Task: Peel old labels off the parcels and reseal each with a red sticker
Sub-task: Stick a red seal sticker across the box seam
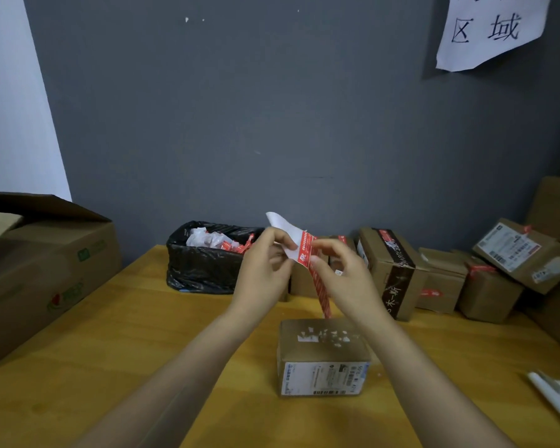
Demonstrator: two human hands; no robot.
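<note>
Both hands, left point(265, 257) and right point(340, 270), pinch a red sticker point(307, 253) at frame centre, peeling it off white backing point(283, 229) above the parcel point(322, 354); thin, limp and tacky, it likely handles best by its edges.

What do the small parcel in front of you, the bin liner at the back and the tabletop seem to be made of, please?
The small parcel looks like plain brown corrugated cardboard, matte, with torn white label scraps left on top. The bin liner seems thin black plastic film: glossy, creased and crinkled. The tabletop appears to be yellowish wood or wood-look laminate, smooth with a faint sheen and grain lines; which cannot be told.
</note>
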